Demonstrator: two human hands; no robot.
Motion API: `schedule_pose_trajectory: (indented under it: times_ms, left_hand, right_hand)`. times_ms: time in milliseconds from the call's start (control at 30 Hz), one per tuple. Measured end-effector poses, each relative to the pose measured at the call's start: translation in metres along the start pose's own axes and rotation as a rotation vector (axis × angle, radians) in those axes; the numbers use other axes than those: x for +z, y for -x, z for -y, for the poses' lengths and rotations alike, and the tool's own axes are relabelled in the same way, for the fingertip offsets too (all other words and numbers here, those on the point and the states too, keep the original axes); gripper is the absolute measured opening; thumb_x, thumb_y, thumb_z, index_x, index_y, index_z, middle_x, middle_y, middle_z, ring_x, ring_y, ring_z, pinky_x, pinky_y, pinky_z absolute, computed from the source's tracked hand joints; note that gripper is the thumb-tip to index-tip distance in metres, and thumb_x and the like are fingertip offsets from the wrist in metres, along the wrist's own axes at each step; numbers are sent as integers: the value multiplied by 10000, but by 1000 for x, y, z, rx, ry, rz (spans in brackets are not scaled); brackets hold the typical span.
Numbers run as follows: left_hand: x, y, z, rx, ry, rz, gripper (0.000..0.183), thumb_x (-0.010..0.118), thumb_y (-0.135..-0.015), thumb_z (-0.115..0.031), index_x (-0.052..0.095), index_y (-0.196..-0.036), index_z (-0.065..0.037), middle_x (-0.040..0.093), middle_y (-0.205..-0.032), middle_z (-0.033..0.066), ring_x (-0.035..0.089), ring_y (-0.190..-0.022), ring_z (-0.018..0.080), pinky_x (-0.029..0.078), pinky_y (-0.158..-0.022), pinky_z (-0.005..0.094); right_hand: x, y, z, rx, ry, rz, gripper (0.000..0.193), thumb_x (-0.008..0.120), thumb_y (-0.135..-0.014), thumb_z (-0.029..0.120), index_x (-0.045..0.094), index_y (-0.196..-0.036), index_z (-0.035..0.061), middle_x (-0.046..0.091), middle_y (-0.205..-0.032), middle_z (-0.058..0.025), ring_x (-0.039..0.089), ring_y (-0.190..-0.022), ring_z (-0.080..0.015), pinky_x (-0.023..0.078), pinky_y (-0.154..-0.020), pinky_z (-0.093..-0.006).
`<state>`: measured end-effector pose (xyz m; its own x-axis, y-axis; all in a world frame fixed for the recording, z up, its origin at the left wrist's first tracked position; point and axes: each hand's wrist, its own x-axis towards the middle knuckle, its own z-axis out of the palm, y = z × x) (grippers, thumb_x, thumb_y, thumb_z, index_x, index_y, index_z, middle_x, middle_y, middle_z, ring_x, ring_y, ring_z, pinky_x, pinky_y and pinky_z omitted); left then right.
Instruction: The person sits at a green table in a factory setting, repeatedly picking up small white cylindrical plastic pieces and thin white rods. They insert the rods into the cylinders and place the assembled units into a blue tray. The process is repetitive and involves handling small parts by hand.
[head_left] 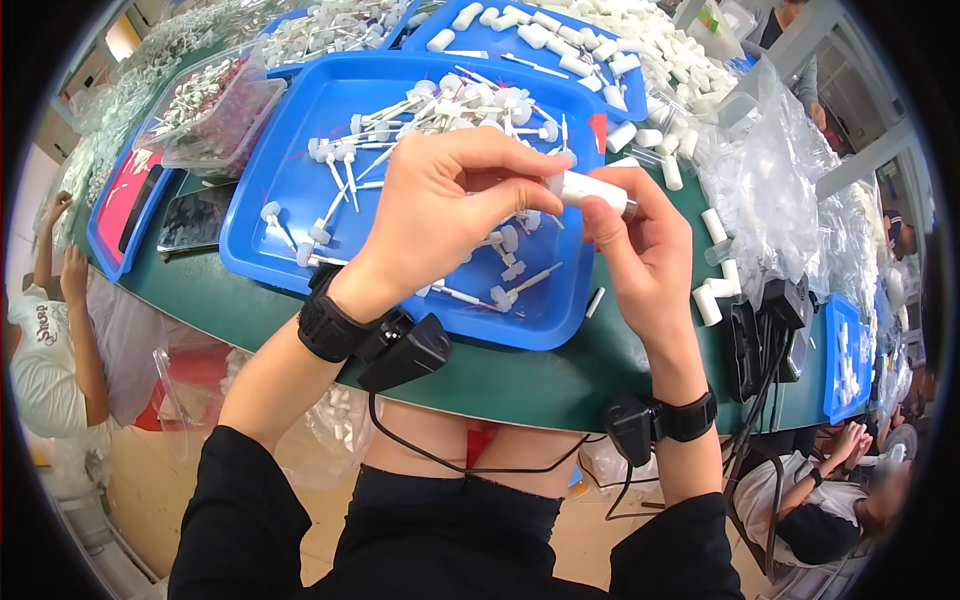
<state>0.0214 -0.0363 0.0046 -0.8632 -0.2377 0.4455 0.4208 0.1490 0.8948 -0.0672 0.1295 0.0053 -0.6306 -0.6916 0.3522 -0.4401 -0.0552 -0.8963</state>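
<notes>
Above the right part of a large blue tray (262,200), my two hands hold a white cylindrical piece (588,189) between them. It lies nearly level, with a clear rim at its right end. My left hand (450,195) pinches the left end with thumb and index finger; what lies between those fingertips is partly hidden. The fingers and thumb of my right hand (645,240) close round the other end. Below them, the tray holds a heap of white stick parts (450,110) with round heads and thin red wires. Some lie scattered nearer me.
A second blue tray (470,40) holds white cylinders at the back. Clear plastic bags (765,170) pile at the right. A clear tub (215,115) and a phone (195,218) are at the left. Cables hang near a black device (788,300). Other people sit at both sides.
</notes>
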Motion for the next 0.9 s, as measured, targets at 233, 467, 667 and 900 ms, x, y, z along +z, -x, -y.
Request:
schedule_pose_trajectory:
  times_ms: [233,467,667,900]
  left_hand:
    - [2,-4,4,119,46,-23,233,603,-743,114,629,-966,54,627,-966,132,630,-825,175,533,-743,268]
    - [1,-3,0,-55,104,-44,234,623,-725,119,631,-949,52,639,-941,124,618,-855,167,529,-749,268]
    - [0,-1,1,31,12,-31,237,603,-729,134,644,-943,41,633,-925,121,615,-833,159,535,-722,254]
    - [3,1,2,227,-248,-16,252,572,-746,142,649,-957,27,612,-946,135,613,-846,182,544,-709,252]
  right_hand:
    - [2,-5,-3,-212,19,-94,212,653,-786,49,592,-980,-10,632,-877,-68,601,-781,-115,479,-706,-233]
    - [8,-5,-7,-291,96,-228,219,678,-738,7,634,-952,5,650,-875,-76,617,-782,-136,495,-718,-245]
    - [12,-3,-7,-299,94,-275,222,687,-715,-5,644,-931,14,656,-856,-76,621,-763,-143,493,-696,-246]
    - [10,-3,-8,-515,334,-310,249,694,-691,-15,655,-931,41,645,-821,-90,622,-737,-187,493,-641,-264]
